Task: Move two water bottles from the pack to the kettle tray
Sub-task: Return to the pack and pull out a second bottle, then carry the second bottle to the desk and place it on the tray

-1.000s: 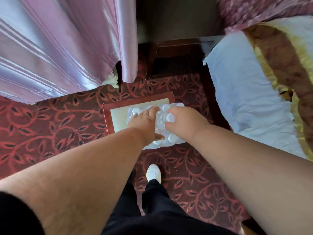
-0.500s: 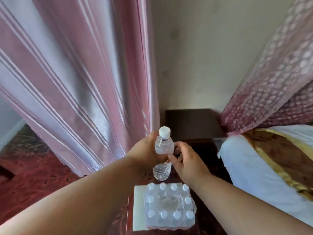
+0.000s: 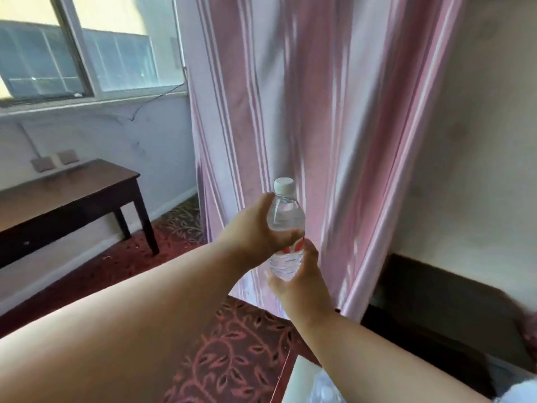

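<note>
You are holding one clear plastic water bottle with a white screw cap [image 3: 285, 228] up in the air in front of you, near the middle of the view. Its long axis runs nearly straight up and down, cap pointing to twelve o'clock and base toward six, with a slight lean of the top toward eleven. The bottle looks full and see-through, with a ribbed lower body and a thin label band showing red marks at its waist.

Your left hand [image 3: 255, 232] comes in from eight o'clock and is wrapped around the upper body of the bottle, thumb and fingers pressed against its shoulder just under the cap. Your right hand [image 3: 299, 279] comes in from five o'clock and cups the lower part, fingers curled around the base and the thumb resting on the label.

Behind the bottle hangs a shiny pink and white striped curtain [image 3: 319, 126]. At nine o'clock stands a dark brown wooden table [image 3: 72, 193] against the wall, under a window [image 3: 87, 48]. The floor is a red carpet with a leaf pattern [image 3: 232, 353]. At five o'clock, by the bottom edge, a blurred plastic-wrapped pack of bottles [image 3: 324, 389] shows only in part.
</note>
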The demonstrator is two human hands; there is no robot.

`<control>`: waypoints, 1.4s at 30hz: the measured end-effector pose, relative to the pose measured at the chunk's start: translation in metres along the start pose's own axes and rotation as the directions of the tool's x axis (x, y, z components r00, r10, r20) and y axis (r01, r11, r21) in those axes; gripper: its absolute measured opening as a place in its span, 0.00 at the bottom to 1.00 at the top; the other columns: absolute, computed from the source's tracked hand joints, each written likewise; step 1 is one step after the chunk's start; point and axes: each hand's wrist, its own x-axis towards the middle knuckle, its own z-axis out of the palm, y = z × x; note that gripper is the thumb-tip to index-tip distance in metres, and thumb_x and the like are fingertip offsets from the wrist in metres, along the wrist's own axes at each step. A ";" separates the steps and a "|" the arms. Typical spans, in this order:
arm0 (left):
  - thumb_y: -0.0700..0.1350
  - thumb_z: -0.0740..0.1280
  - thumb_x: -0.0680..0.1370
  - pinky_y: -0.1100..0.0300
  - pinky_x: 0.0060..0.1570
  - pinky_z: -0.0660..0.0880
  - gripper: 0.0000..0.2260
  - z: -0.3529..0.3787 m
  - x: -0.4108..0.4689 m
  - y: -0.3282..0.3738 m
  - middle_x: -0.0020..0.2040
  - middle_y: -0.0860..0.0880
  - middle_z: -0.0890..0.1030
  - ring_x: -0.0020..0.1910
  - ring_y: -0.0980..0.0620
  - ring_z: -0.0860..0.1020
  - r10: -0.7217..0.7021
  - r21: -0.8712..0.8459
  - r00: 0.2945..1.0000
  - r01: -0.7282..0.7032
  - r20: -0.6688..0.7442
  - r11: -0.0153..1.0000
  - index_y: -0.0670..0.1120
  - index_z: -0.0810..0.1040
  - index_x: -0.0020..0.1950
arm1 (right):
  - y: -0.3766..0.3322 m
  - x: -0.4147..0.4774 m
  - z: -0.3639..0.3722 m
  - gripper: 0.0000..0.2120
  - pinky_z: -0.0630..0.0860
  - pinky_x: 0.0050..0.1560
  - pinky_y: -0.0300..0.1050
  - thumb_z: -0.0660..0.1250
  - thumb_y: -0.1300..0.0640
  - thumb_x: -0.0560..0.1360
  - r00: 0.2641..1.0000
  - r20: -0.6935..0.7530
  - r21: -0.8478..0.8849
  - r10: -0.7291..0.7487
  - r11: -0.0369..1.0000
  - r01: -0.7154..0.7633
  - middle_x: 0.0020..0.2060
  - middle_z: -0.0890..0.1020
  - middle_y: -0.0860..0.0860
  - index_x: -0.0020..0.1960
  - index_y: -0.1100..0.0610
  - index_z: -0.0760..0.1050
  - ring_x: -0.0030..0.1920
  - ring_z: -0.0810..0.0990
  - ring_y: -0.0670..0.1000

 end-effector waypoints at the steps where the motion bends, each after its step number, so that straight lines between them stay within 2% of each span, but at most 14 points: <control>1: 0.67 0.72 0.63 0.55 0.44 0.75 0.33 -0.014 -0.005 -0.012 0.48 0.54 0.81 0.46 0.51 0.80 -0.022 0.012 0.999 0.022 -0.027 1.000 0.55 0.69 0.64 | -0.010 0.001 0.013 0.39 0.71 0.52 0.33 0.76 0.45 0.65 0.999 0.047 0.003 -0.025 1.000 0.025 0.53 0.75 0.34 0.65 0.32 0.55 0.48 0.76 0.35; 5: 0.67 0.73 0.64 0.52 0.48 0.79 0.32 -0.074 -0.031 -0.063 0.50 0.56 0.82 0.48 0.53 0.81 -0.121 0.012 0.983 0.124 -0.139 0.992 0.56 0.70 0.63 | -0.051 0.001 0.073 0.38 0.68 0.46 0.22 0.77 0.50 0.67 0.974 0.192 0.055 -0.118 0.993 0.109 0.49 0.77 0.32 0.66 0.34 0.57 0.46 0.78 0.32; 9: 0.67 0.72 0.64 0.59 0.43 0.76 0.27 -0.144 -0.066 -0.122 0.46 0.60 0.80 0.45 0.59 0.80 -0.208 0.009 0.944 0.218 -0.257 0.976 0.61 0.69 0.59 | -0.102 -0.010 0.152 0.40 0.79 0.51 0.41 0.76 0.48 0.67 0.929 0.324 0.091 -0.177 0.984 0.156 0.53 0.75 0.35 0.70 0.39 0.56 0.50 0.81 0.42; 11: 0.67 0.71 0.64 0.58 0.43 0.77 0.29 -0.185 -0.089 -0.156 0.46 0.59 0.81 0.44 0.59 0.80 -0.257 0.011 0.919 0.272 -0.298 0.962 0.59 0.69 0.60 | -0.132 -0.024 0.200 0.41 0.78 0.53 0.43 0.77 0.48 0.67 0.898 0.378 0.107 -0.224 0.974 0.198 0.56 0.76 0.36 0.71 0.39 0.55 0.53 0.80 0.43; 13: 0.67 0.71 0.65 0.58 0.43 0.76 0.31 -0.231 -0.116 -0.194 0.47 0.58 0.81 0.45 0.58 0.80 -0.297 0.024 0.890 0.325 -0.345 0.946 0.57 0.69 0.63 | -0.166 -0.043 0.251 0.42 0.78 0.56 0.46 0.77 0.49 0.68 0.861 0.434 0.135 -0.264 0.964 0.228 0.61 0.76 0.44 0.72 0.42 0.54 0.56 0.80 0.47; 15: 0.67 0.70 0.65 0.59 0.42 0.76 0.32 -0.279 -0.146 -0.235 0.47 0.59 0.79 0.45 0.58 0.79 -0.327 0.038 0.855 0.373 -0.402 0.927 0.57 0.69 0.64 | -0.202 -0.064 0.307 0.42 0.76 0.53 0.38 0.77 0.49 0.69 0.824 0.487 0.166 -0.290 0.957 0.238 0.62 0.75 0.46 0.72 0.41 0.53 0.55 0.79 0.46; 16: 0.68 0.70 0.65 0.60 0.41 0.76 0.32 -0.304 -0.161 -0.255 0.46 0.59 0.78 0.44 0.59 0.78 -0.341 0.046 0.837 0.397 -0.427 0.917 0.57 0.68 0.64 | -0.221 -0.075 0.335 0.42 0.73 0.52 0.33 0.77 0.49 0.69 0.805 0.513 0.184 -0.297 0.954 0.235 0.62 0.74 0.44 0.72 0.40 0.53 0.54 0.79 0.44; 18: 0.68 0.70 0.65 0.64 0.38 0.73 0.33 -0.353 -0.192 -0.294 0.45 0.60 0.77 0.42 0.62 0.77 -0.360 0.065 0.810 0.436 -0.463 0.898 0.57 0.68 0.66 | -0.261 -0.099 0.390 0.40 0.70 0.52 0.32 0.77 0.49 0.69 0.769 0.556 0.230 -0.315 0.948 0.222 0.60 0.74 0.41 0.71 0.39 0.54 0.54 0.77 0.41; 21: 0.69 0.70 0.65 0.61 0.44 0.75 0.36 -0.419 -0.239 -0.347 0.50 0.59 0.78 0.46 0.58 0.78 -0.400 0.052 0.762 0.491 -0.509 0.870 0.56 0.66 0.69 | -0.313 -0.136 0.465 0.38 0.75 0.52 0.39 0.77 0.49 0.69 0.706 0.614 0.295 -0.353 0.932 0.209 0.59 0.74 0.39 0.70 0.39 0.58 0.52 0.77 0.38; 24: 0.69 0.70 0.65 0.60 0.46 0.73 0.37 -0.472 -0.282 -0.390 0.52 0.59 0.77 0.49 0.57 0.77 -0.452 0.008 0.696 0.548 -0.558 0.836 0.55 0.66 0.69 | -0.354 -0.171 0.526 0.40 0.79 0.57 0.47 0.75 0.48 0.67 0.624 0.677 0.357 -0.389 0.916 0.183 0.60 0.75 0.41 0.72 0.38 0.57 0.55 0.79 0.40; 28: 0.69 0.69 0.65 0.63 0.45 0.71 0.36 -0.526 -0.334 -0.438 0.53 0.59 0.77 0.50 0.57 0.77 -0.496 -0.028 0.610 0.614 -0.618 0.789 0.55 0.66 0.69 | -0.397 -0.207 0.593 0.41 0.82 0.53 0.49 0.74 0.43 0.64 0.528 0.741 0.393 -0.414 0.906 0.159 0.58 0.77 0.38 0.71 0.33 0.56 0.54 0.81 0.41; 31: 0.69 0.69 0.66 0.60 0.49 0.72 0.37 -0.558 -0.364 -0.475 0.57 0.57 0.79 0.53 0.55 0.77 -0.538 -0.056 0.540 0.670 -0.647 0.740 0.55 0.65 0.71 | -0.422 -0.229 0.643 0.40 0.82 0.51 0.49 0.74 0.43 0.65 0.453 0.782 0.412 -0.427 0.901 0.136 0.56 0.78 0.37 0.70 0.31 0.57 0.52 0.81 0.39; 36: 0.67 0.70 0.66 0.54 0.53 0.76 0.32 -0.608 -0.398 -0.546 0.54 0.57 0.79 0.52 0.55 0.78 -0.633 -0.134 0.423 0.756 -0.648 0.641 0.58 0.68 0.67 | -0.454 -0.258 0.734 0.38 0.83 0.50 0.51 0.74 0.44 0.64 0.319 0.856 0.412 -0.406 0.910 0.053 0.55 0.79 0.38 0.69 0.31 0.59 0.52 0.82 0.41; 42: 0.67 0.70 0.66 0.51 0.56 0.76 0.30 -0.686 -0.405 -0.650 0.56 0.56 0.79 0.55 0.53 0.77 -0.677 -0.186 0.319 0.806 -0.663 0.561 0.61 0.68 0.65 | -0.507 -0.262 0.865 0.36 0.83 0.49 0.50 0.73 0.45 0.64 0.219 0.885 0.419 -0.410 0.908 0.008 0.51 0.80 0.33 0.65 0.27 0.60 0.48 0.82 0.38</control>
